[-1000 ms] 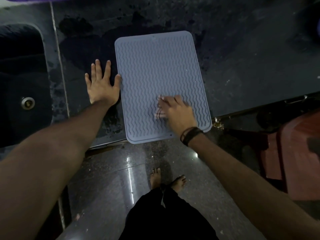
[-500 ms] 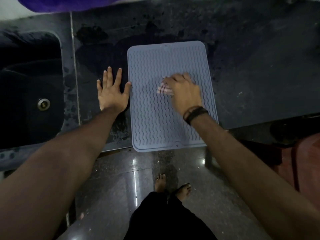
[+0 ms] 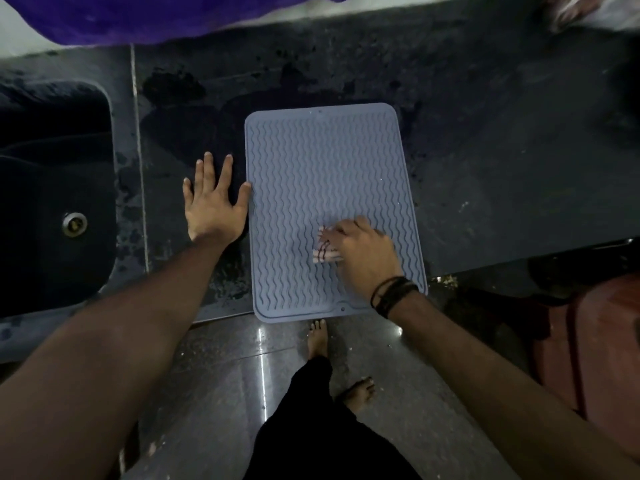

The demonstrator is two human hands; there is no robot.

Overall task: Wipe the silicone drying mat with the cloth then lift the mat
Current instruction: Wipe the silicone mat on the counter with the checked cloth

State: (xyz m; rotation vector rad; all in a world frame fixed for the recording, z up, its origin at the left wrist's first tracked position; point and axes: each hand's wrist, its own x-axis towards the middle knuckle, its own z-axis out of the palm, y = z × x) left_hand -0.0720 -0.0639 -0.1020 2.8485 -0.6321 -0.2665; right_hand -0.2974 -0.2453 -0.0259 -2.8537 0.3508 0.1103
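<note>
A grey-blue silicone drying mat point(image 3: 322, 174) with wavy ridges lies flat on the dark counter, its near edge overhanging the counter's front. My right hand point(image 3: 363, 256) presses a small folded striped cloth point(image 3: 323, 249) onto the mat's lower right part, fingers curled over it; most of the cloth is hidden under the hand. My left hand point(image 3: 213, 206) lies flat on the counter with fingers spread, thumb tip touching the mat's left edge.
A dark sink point(image 3: 52, 188) with a metal drain point(image 3: 74, 223) sits to the left. Wet patches darken the counter point(image 3: 502, 150) around the mat. Purple fabric point(image 3: 138, 15) hangs at the back. A reddish object point(image 3: 595, 358) stands on the floor at right.
My right hand has slid the cloth from the mat's upper middle back toward its near right part. The left hand has stayed flat beside the mat.
</note>
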